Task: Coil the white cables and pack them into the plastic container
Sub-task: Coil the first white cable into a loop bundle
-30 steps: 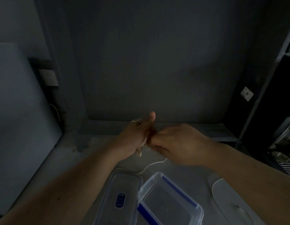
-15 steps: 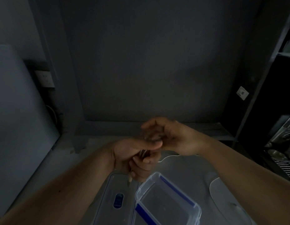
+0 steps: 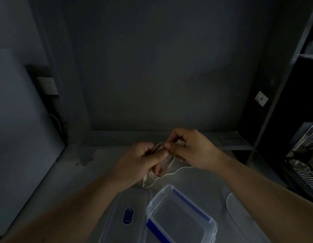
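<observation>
A thin white cable (image 3: 167, 163) is wound in several loops around the fingers of my left hand (image 3: 141, 160), which grips the bundle above the grey surface. My right hand (image 3: 192, 148) pinches the cable's free end, with a white plug showing between its fingers, right beside the coil. One loose strand trails from the coil to the right under my right wrist. The clear plastic container (image 3: 180, 220) with blue clips stands open in front of my hands. Its lid (image 3: 127, 213) lies flat to its left.
A grey wall rises close behind the surface. A wall socket (image 3: 49, 85) sits at the left, a dark shelving frame (image 3: 278, 95) and metal objects at the right. A pale flat piece (image 3: 239, 207) lies right of the container.
My hands have turned: the coil is now visible as loops on my left fingers. My right hand moved right and now holds the plug end beside the coil.
</observation>
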